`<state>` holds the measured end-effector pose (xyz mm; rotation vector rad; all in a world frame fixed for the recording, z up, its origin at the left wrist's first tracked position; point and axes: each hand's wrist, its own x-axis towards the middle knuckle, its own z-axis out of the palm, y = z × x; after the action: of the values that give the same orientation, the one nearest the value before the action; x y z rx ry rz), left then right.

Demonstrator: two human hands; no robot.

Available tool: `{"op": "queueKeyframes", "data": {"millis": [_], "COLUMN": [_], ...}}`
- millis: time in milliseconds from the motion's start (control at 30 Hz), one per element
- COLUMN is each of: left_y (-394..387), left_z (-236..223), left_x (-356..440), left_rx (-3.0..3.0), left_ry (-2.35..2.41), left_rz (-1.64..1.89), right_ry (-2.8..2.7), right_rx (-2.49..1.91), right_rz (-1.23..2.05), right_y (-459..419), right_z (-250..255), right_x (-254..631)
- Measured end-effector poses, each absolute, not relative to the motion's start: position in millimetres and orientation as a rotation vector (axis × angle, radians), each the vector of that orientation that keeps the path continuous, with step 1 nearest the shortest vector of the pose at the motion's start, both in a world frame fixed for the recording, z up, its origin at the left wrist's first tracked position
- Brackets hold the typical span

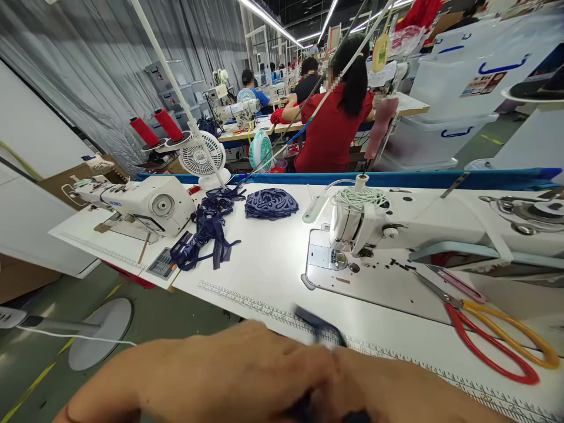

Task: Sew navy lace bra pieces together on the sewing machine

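Note:
My left hand [238,370] and my right hand [365,379] meet at the bottom edge, fingers closed together on a piece of dark navy fabric [304,408], mostly hidden beneath them. A dark strip [319,325], blurred, sticks out past the hands over the ruler tape [255,304]. Beyond them, a folded navy patterned fabric piece [271,204] lies on the white table [259,252]. To its left is a tangle of navy straps and sheer fabric [205,229]. The sewing machine [356,229] stands to the right, its needle area apart from my hands.
Scissors with red and yellow handles [489,329] lie at the right, beside pink-handled snips [458,285]. A second sewing machine [136,202], a white fan [201,154] and red thread cones [156,129] stand left. A person in red [330,129] sits beyond the table.

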<state>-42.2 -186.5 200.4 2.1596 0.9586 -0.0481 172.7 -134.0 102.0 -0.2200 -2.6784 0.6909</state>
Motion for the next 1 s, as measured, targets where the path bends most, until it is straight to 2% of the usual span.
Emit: {"op": "queueKeyframes", "data": {"millis": [133, 267, 633, 867, 1000], "left_y": [-169.6, -149.8, -99.5, -101.6, -97.3], "left_z": [187.6, 168.2, 85.7, 50.5, 34.0], "left_x": [-48.8, -52.0, -86.6, -95.4, -95.9], "left_rx": [2.050, 1.719, 1.942, 2.262, 2.320], "left_ry": [1.234, 1.038, 1.281, 1.321, 1.266], "left_rz": [0.150, 0.277, 0.401, 0.585, 0.661], "right_ry": [-2.544, -2.587, -2.418, -1.986, -1.874], "right_rx": [-0.508, -0.692, -1.180, -1.415, -1.429], "right_rz": [0.885, 0.908, 0.630, 1.175, 1.243], "right_y": [-139.9, -131.9, -111.2, -130.9, -130.3], "right_z": [102.3, 102.3, 44.9, 53.6, 41.5], "right_x": [206.2, 240.4, 289.8, 285.2, 287.4]}}
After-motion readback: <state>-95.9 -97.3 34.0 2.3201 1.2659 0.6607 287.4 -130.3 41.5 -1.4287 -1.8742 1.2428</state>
